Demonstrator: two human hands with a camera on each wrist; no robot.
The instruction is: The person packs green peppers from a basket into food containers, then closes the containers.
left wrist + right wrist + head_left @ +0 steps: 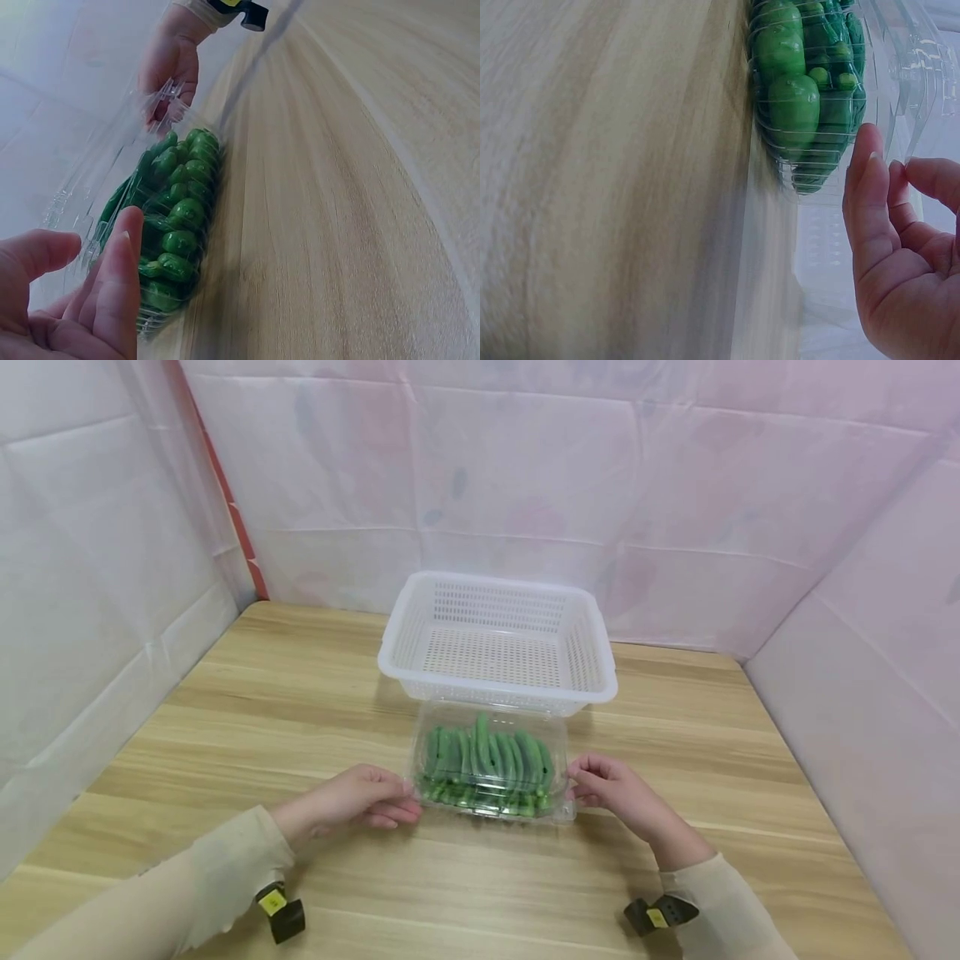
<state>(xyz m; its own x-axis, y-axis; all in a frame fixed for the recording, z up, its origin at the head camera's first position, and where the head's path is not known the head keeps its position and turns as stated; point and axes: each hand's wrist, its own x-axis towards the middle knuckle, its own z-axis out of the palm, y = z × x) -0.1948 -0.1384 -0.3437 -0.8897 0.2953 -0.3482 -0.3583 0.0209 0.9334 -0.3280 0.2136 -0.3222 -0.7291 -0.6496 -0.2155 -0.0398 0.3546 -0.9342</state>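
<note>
A clear plastic clamshell box (487, 768) lies on the wooden table in the head view, with long green peppers (495, 760) lined up inside. Its lid lies over the peppers; whether it is latched I cannot tell. At the front left corner, my left hand (367, 797) pinches the box's rim between thumb and fingers. My right hand (615, 789) holds the rim on the right side, thumb and fingertips close together. From the left wrist, the peppers' rounded ends (184, 214) show through the plastic. The right wrist view shows the box's ribbed end beside my fingers (870, 202).
Right behind the box stands a white perforated basket (390, 664), with nothing seen in it. The wooden table (480, 893) extends on both sides. Pale cloth walls (517, 468) enclose the back and sides.
</note>
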